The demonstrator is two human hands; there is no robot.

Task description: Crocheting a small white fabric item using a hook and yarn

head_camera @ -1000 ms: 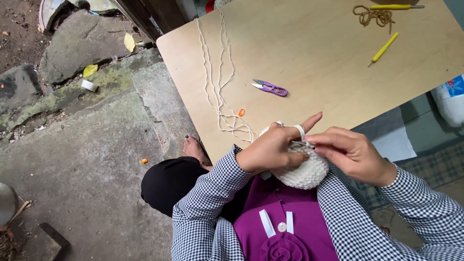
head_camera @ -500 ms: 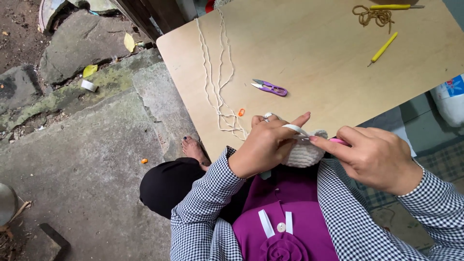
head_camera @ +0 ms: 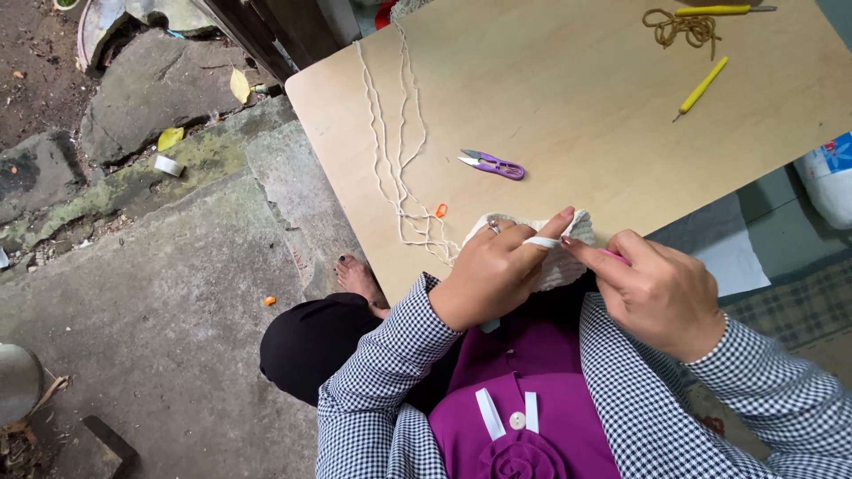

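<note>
at the near edge of the wooden surface [head_camera: 568, 98], the left hand [head_camera: 493, 275] has its grip closed on a cream crochet piece [head_camera: 561, 259], yarn [head_camera: 543, 241] over the forefinger; the right hand [head_camera: 661, 293] pinches a pink hook [head_camera: 612, 255]. keeping that strand evenly taut should help. no containers show.

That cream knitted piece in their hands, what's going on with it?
A person sits at the edge of a wooden table, working a cream crocheted piece. The left hand grips it with yarn over the forefinger, and the right hand pinches a pink hook against it. Loose cream yarn trails across the table, with purple snips and a yellow hook lying unused.
</note>
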